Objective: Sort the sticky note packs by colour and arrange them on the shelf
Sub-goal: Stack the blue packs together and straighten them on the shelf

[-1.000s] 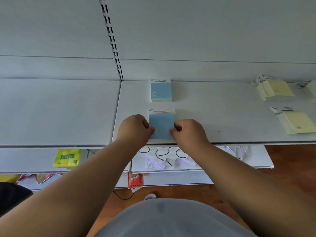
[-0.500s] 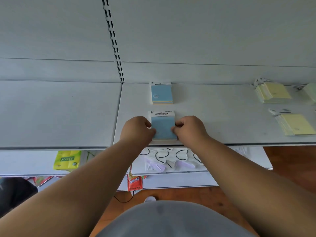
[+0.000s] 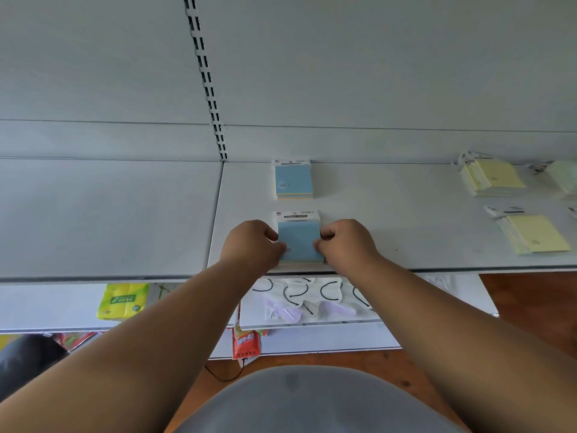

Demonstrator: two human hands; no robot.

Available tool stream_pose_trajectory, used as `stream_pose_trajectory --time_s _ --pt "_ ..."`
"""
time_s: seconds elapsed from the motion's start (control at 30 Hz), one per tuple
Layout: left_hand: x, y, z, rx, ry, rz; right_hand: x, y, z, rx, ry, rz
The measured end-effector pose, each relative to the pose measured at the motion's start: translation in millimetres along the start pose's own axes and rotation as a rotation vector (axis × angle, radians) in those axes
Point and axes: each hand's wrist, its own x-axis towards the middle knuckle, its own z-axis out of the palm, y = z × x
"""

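A blue sticky note pack (image 3: 298,240) with a white header lies at the front edge of the white shelf (image 3: 390,220). My left hand (image 3: 253,245) grips its left side and my right hand (image 3: 345,242) grips its right side, fingers curled on the edges. A second blue pack (image 3: 293,179) lies behind it near the back wall. Two yellow stacks lie at the right: one at the back (image 3: 491,178), one nearer the front (image 3: 534,234). A pale green pack (image 3: 563,179) shows at the far right edge.
A slotted upright (image 3: 207,89) divides the back wall. The lower shelf holds a yellow-green tissue pack (image 3: 123,300), white packets with black loops (image 3: 309,295) and a red packet (image 3: 246,342). Wooden floor lies below at the right.
Both hands stay on the blue pack at the front edge; its white header shows more fully now. The view has shifted slightly; the other packs have not moved.
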Motion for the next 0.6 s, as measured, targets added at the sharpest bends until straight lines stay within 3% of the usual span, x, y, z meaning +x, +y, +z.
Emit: stream_pose_trajectory --time_s 0.13,0.23,0.33,0.6 --pt "1.6 1.2 -3.8 0.075 -0.033 0.014 -1.8 -2.1 -0.6 -0.018 -0.002 0.002" --pt "2.0 10.5 -11.7 0.305 0.146 0.128 -2.0 -1.8 -8.2 -0.026 0.093 0.018" --pt "-3.4 33.3 -10.7 0.317 0.257 0.294 1.4 -1.0 -26.4 -0.010 0.200 -0.032" --pt "-9.0 110.9 56.7 0.254 0.115 0.542 8.3 52.9 -90.7 0.020 0.336 -0.112"
